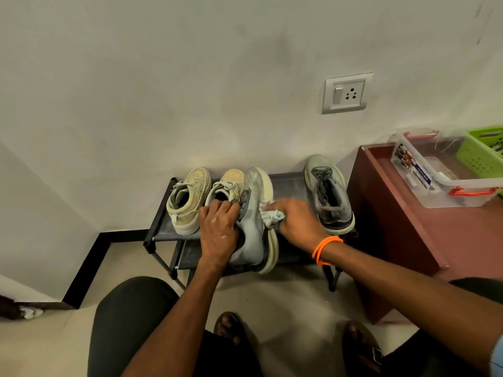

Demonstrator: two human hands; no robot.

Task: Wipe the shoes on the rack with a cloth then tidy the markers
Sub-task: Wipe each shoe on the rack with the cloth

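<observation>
black-clad knees and two sandalled feet sit nearest, and from there both arms reach forward to the low black rack (pixel 160 229). the left hand (pixel 217 227) has its fingers curled into the collar of a grey shoe (pixel 253 227), gripping it and holding it tipped on its side so the pale sole faces right. the right hand (pixel 294 221), with an orange band (pixel 326 248) at the wrist, has its fingers bunched around a pale cloth (pixel 272 217) and presses it against that sole. just left on the top shelf stand two olive-tan shoes (pixel 187 200), the nearer one touching the left hand's knuckles. the other grey shoe (pixel 330 197) stands upright at the rack's right end, apart from its partner. beside the rack, a reddish table (pixel 408 240) carries a clear plastic box (pixel 435 172) and a green basket (pixel 481 153); no markers can be made out. on the wall beyond hangs a socket plate (pixel 347 93).
</observation>
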